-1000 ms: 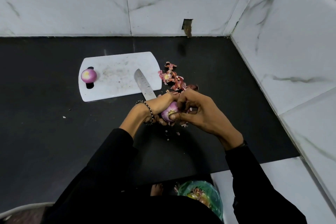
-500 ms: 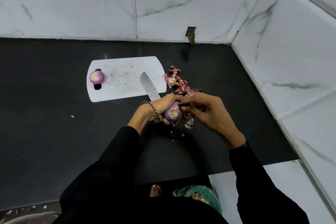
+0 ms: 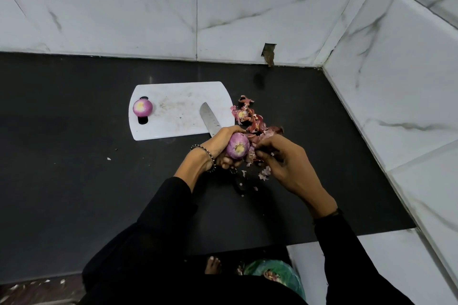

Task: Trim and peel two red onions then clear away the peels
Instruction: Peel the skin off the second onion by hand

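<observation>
Right hand (image 3: 285,166) just came off the second onion (image 3: 238,148), fingers curled, can't tell if they pinch skin; left hand (image 3: 219,142) grips it over the counter (image 3: 74,156). Peeling looks nearly done, so next: sweep up the peels (image 3: 250,119).

Peels (image 3: 250,119) crowd right; countertop (image 3: 62,156) left lies open.

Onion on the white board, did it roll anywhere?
No. The onion still sits at the left end of the cutting board, just above its handle slot, as before.
</observation>
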